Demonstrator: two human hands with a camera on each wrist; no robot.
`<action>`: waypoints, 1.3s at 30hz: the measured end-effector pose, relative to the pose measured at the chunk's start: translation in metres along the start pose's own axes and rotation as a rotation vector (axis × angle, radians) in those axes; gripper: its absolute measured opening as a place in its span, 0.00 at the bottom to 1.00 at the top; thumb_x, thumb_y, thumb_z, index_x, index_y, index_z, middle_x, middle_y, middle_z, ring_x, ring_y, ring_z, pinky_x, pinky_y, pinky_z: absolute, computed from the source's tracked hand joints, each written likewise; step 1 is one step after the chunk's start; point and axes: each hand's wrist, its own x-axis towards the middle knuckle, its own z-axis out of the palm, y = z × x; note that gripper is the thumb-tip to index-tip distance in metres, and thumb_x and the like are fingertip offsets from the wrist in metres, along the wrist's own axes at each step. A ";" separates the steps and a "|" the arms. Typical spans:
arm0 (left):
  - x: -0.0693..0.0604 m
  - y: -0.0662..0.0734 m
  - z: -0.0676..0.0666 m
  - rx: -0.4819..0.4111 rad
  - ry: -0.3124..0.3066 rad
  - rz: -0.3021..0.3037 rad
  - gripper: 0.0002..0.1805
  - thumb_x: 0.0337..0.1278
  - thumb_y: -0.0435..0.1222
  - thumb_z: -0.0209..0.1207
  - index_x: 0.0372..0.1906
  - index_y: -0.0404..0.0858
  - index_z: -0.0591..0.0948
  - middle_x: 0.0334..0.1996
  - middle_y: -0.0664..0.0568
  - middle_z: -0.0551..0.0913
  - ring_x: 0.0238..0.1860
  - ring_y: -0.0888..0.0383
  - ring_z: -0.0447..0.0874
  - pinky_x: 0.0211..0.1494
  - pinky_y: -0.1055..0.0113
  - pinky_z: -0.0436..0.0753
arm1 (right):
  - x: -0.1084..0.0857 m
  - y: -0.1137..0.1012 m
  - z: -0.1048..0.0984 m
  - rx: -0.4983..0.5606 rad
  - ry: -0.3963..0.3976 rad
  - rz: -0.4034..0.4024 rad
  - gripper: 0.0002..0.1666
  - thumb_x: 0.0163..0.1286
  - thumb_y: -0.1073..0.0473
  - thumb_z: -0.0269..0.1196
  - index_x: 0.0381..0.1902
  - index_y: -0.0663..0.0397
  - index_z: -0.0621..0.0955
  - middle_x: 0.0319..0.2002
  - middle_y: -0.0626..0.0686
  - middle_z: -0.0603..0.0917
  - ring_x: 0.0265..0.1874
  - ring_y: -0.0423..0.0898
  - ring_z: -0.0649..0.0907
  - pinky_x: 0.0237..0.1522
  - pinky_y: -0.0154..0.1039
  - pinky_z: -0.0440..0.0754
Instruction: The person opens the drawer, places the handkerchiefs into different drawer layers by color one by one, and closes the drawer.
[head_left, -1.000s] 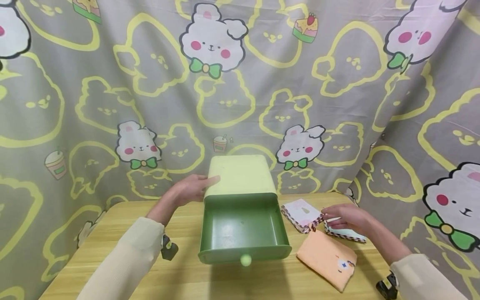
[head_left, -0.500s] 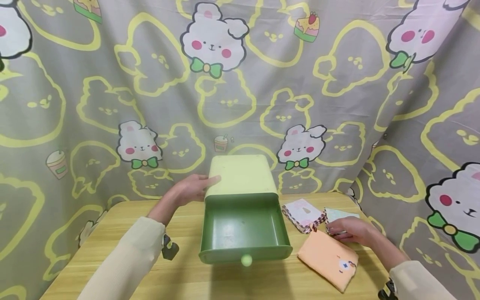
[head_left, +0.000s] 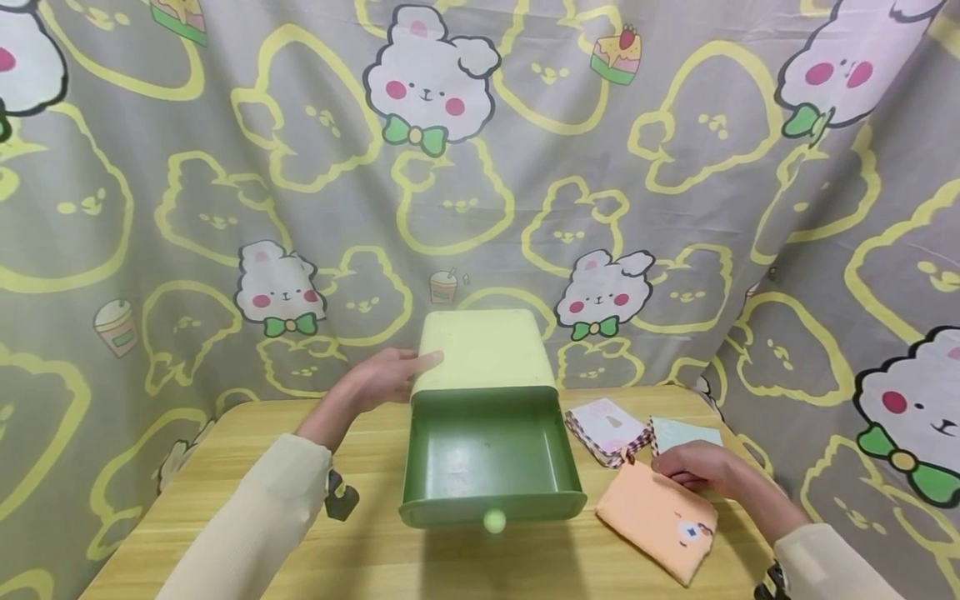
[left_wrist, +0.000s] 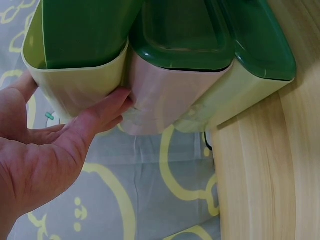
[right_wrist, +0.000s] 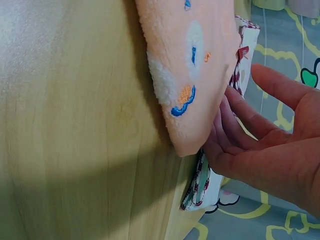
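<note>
1. Two bare hands work at a wooden desk, each arm in a cream sleeve.
2. The left hand holds the left side of a drawer unit standing at the middle of the desk; its thumb lies on the pale yellow-green top and its fingers reach along the side, clamped on the casing.
3. From the left wrist, a pink casing and a pale green casing show below the top one, stacked down to the desk.
4. The top green drawer is pulled out toward the person, a round knob on its front.
5. The right hand is at the far edge of a peach cloth, right of the drawer unit; its fingers are bent against that edge, the thumb apart. Whether they grip it, I cannot tell.
6. Beyond the peach cloth lie a pinkish-white cloth and a mint cloth, both with checked trim.
7. Behind hangs a grey curtain printed with cartoon animals.
</note>
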 end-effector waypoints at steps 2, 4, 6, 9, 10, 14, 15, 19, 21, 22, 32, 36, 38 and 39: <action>-0.001 0.000 0.000 -0.001 -0.004 0.002 0.45 0.71 0.59 0.55 0.75 0.28 0.63 0.67 0.35 0.76 0.69 0.39 0.74 0.70 0.50 0.78 | -0.001 0.000 0.003 -0.010 0.016 0.006 0.21 0.69 0.58 0.63 0.52 0.72 0.82 0.19 0.42 0.75 0.23 0.36 0.77 0.30 0.30 0.80; -0.001 0.001 0.000 0.000 -0.005 0.003 0.45 0.71 0.59 0.55 0.75 0.28 0.63 0.67 0.35 0.76 0.69 0.39 0.73 0.70 0.49 0.77 | -0.001 -0.001 0.005 -0.019 0.034 0.017 0.25 0.67 0.59 0.65 0.55 0.75 0.79 0.20 0.43 0.76 0.23 0.37 0.78 0.30 0.31 0.81; -0.001 0.001 0.000 0.005 -0.004 0.004 0.45 0.71 0.59 0.54 0.75 0.28 0.63 0.66 0.35 0.76 0.69 0.39 0.73 0.70 0.49 0.77 | -0.001 -0.003 0.008 -0.030 0.046 0.026 0.26 0.65 0.59 0.66 0.55 0.75 0.79 0.22 0.45 0.78 0.24 0.37 0.78 0.30 0.32 0.82; -0.002 0.000 0.001 0.008 -0.001 0.002 0.45 0.71 0.60 0.54 0.75 0.28 0.63 0.66 0.36 0.77 0.69 0.40 0.74 0.70 0.50 0.77 | -0.002 -0.006 0.011 -0.067 0.058 0.017 0.19 0.62 0.60 0.70 0.46 0.69 0.81 0.22 0.45 0.75 0.22 0.38 0.75 0.28 0.32 0.79; -0.002 0.001 0.001 0.008 -0.004 0.003 0.45 0.71 0.60 0.54 0.75 0.28 0.63 0.66 0.36 0.77 0.69 0.40 0.74 0.70 0.50 0.77 | -0.001 -0.007 0.012 -0.078 0.051 0.010 0.14 0.61 0.60 0.71 0.38 0.66 0.81 0.20 0.45 0.72 0.20 0.38 0.72 0.26 0.32 0.76; -0.001 0.000 0.001 0.000 -0.005 0.001 0.45 0.71 0.59 0.54 0.75 0.28 0.62 0.67 0.35 0.75 0.70 0.40 0.73 0.71 0.49 0.77 | 0.001 -0.009 0.016 -0.113 0.034 -0.013 0.21 0.57 0.62 0.73 0.19 0.50 0.69 0.17 0.43 0.63 0.18 0.39 0.62 0.23 0.32 0.63; -0.001 0.000 0.000 -0.002 -0.006 0.002 0.45 0.71 0.59 0.54 0.76 0.28 0.62 0.68 0.35 0.75 0.70 0.39 0.73 0.71 0.49 0.77 | 0.002 -0.008 0.017 -0.114 0.026 -0.014 0.25 0.57 0.62 0.73 0.17 0.48 0.66 0.16 0.43 0.61 0.17 0.39 0.60 0.22 0.32 0.60; 0.000 0.000 0.000 -0.001 -0.005 -0.001 0.45 0.71 0.59 0.54 0.75 0.28 0.62 0.68 0.35 0.74 0.70 0.39 0.73 0.71 0.49 0.77 | 0.006 -0.007 0.020 -0.102 -0.016 -0.033 0.33 0.56 0.64 0.73 0.14 0.43 0.59 0.13 0.42 0.53 0.15 0.39 0.51 0.21 0.33 0.52; 0.000 0.000 0.000 -0.002 -0.004 -0.001 0.45 0.71 0.59 0.54 0.75 0.28 0.63 0.67 0.35 0.75 0.69 0.39 0.74 0.71 0.49 0.77 | 0.007 -0.006 0.020 -0.091 -0.028 -0.039 0.34 0.56 0.65 0.73 0.14 0.43 0.58 0.13 0.42 0.51 0.15 0.39 0.49 0.20 0.32 0.50; 0.000 0.000 0.000 -0.001 -0.006 0.001 0.45 0.71 0.59 0.54 0.75 0.28 0.63 0.67 0.35 0.76 0.69 0.39 0.74 0.71 0.49 0.77 | 0.006 -0.006 0.020 -0.082 -0.035 -0.043 0.35 0.56 0.65 0.73 0.14 0.43 0.57 0.14 0.43 0.50 0.15 0.39 0.48 0.20 0.33 0.50; 0.000 -0.001 0.000 -0.011 -0.014 0.011 0.45 0.72 0.59 0.54 0.76 0.27 0.61 0.67 0.34 0.75 0.70 0.38 0.72 0.71 0.49 0.76 | 0.004 -0.006 0.021 -0.107 -0.003 -0.004 0.34 0.56 0.67 0.73 0.17 0.46 0.57 0.15 0.45 0.51 0.17 0.41 0.51 0.22 0.34 0.55; 0.000 -0.001 0.000 -0.012 -0.010 0.004 0.45 0.72 0.58 0.54 0.76 0.27 0.61 0.67 0.34 0.75 0.70 0.39 0.72 0.71 0.49 0.76 | 0.001 -0.005 0.021 -0.169 0.065 0.029 0.30 0.55 0.64 0.74 0.17 0.46 0.62 0.14 0.44 0.59 0.16 0.40 0.58 0.22 0.33 0.61; 0.000 0.000 0.000 -0.006 -0.004 -0.001 0.45 0.72 0.59 0.54 0.76 0.28 0.61 0.68 0.35 0.74 0.70 0.39 0.72 0.71 0.49 0.77 | 0.000 -0.004 0.021 -0.180 0.073 0.030 0.30 0.56 0.63 0.74 0.16 0.45 0.62 0.14 0.44 0.60 0.15 0.40 0.59 0.22 0.33 0.63; 0.001 0.000 0.000 -0.005 -0.002 -0.004 0.45 0.71 0.59 0.54 0.76 0.28 0.61 0.68 0.35 0.74 0.70 0.39 0.72 0.71 0.49 0.77 | 0.000 -0.004 0.021 -0.175 0.070 0.028 0.30 0.56 0.63 0.74 0.15 0.45 0.62 0.13 0.44 0.60 0.15 0.39 0.59 0.21 0.33 0.63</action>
